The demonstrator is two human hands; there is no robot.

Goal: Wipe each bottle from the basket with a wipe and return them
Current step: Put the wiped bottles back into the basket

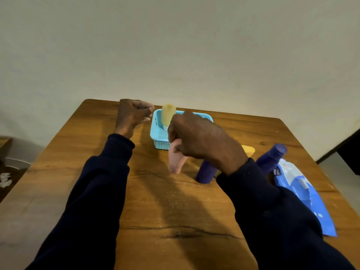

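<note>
My right hand point(202, 139) grips a pale pink bottle point(175, 160) by its upper end, holding it tilted just in front of the light blue basket point(158, 141). A pale yellow bottle point(168, 115) stands upside down inside the basket. My left hand point(132, 115) hovers at the basket's left rim, fingers curled with the fingertips drawn together; whether it holds anything is unclear. A purple bottle point(206, 172) stands under my right wrist. Another purple bottle point(270, 158) and a yellow bottle point(248, 150) lie to the right.
A blue wipes pack point(303, 191) lies near the right edge of the wooden table point(165, 211). White crumpled pieces point(4, 179) lie on the floor at the left. A plain wall rises right behind the table.
</note>
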